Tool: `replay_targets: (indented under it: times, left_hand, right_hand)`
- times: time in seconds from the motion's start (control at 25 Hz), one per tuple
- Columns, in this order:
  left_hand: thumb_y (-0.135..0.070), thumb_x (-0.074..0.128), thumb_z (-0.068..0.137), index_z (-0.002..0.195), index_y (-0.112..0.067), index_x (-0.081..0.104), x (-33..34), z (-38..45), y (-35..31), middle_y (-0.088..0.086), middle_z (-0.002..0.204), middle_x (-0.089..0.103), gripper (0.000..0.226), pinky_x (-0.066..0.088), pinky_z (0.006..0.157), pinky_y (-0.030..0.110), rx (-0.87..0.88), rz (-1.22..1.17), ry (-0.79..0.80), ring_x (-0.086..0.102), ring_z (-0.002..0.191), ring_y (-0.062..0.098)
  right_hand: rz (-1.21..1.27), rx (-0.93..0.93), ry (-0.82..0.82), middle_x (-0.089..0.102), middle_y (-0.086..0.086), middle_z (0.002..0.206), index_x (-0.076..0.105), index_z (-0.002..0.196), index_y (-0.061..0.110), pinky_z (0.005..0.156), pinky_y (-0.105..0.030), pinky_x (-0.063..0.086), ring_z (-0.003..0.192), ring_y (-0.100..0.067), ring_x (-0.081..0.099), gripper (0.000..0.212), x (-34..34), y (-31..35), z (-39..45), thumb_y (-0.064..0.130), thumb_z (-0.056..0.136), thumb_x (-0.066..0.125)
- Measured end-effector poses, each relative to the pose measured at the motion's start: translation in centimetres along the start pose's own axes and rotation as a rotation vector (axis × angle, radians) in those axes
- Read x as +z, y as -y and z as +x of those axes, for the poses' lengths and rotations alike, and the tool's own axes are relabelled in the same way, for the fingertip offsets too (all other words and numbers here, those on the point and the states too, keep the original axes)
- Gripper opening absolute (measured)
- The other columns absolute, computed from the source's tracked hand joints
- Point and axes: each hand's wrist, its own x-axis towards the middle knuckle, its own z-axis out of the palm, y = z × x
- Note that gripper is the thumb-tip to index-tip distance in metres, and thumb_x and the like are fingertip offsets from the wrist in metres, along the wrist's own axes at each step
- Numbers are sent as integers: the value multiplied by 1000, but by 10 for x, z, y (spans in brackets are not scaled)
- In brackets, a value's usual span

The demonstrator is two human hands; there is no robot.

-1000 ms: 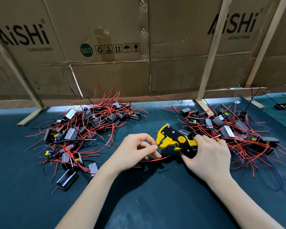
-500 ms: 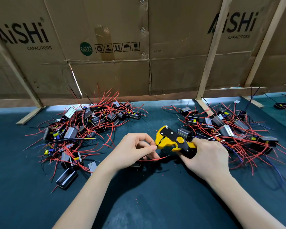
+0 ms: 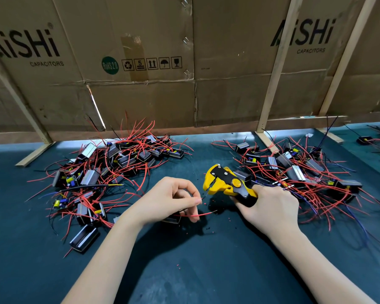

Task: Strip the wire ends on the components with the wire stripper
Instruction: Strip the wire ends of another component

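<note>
Wire stripper (image 3: 227,183) is gripped in the right hand (image 3: 270,207); a wire end (image 3: 203,196), pinched by the left hand (image 3: 169,200), must next be fed between its jaws.

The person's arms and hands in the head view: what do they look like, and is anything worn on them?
The left hand and the right hand are both bare: no gloves, rings or watch show. Both forearms are bare as far as the bottom edge of the picture, with no sleeve, strap or bracelet in view. No markings or cables are on them. The nails look short and plain.
</note>
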Motion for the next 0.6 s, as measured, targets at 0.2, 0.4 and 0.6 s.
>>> replay_targets:
  times: [0.2, 0.4, 0.6]
  left_hand:
    - [-5, 54, 97, 90, -7, 55, -2, 1, -1, 10, 71, 69, 7, 46, 66, 30, -23, -160, -18, 61, 62, 23]
    - [-6, 81, 78, 97, -8, 64, -12, -6, 2, 3, 83, 66, 26, 49, 73, 22, -41, -96, 120, 54, 75, 17]
    - [-11, 78, 82, 92, -10, 74, -11, -5, 3, 2, 71, 54, 11, 41, 58, 21, -52, 22, 171, 45, 64, 12]
  right_hand:
    - [63, -51, -215, 58, -3, 67, 54, 72, 12, 65, -37, 35, 65, -32, 58, 53, 1, -12, 3, 64, 71, 65]
    - [43, -41, -175, 60, -3, 72, 59, 78, 11, 68, -38, 37, 70, -32, 59, 53, 5, -12, 3, 60, 68, 76]
    - [36, -71, -190, 61, -3, 71, 61, 79, 10, 68, -38, 38, 70, -31, 60, 54, 5, -10, 2, 58, 64, 79]
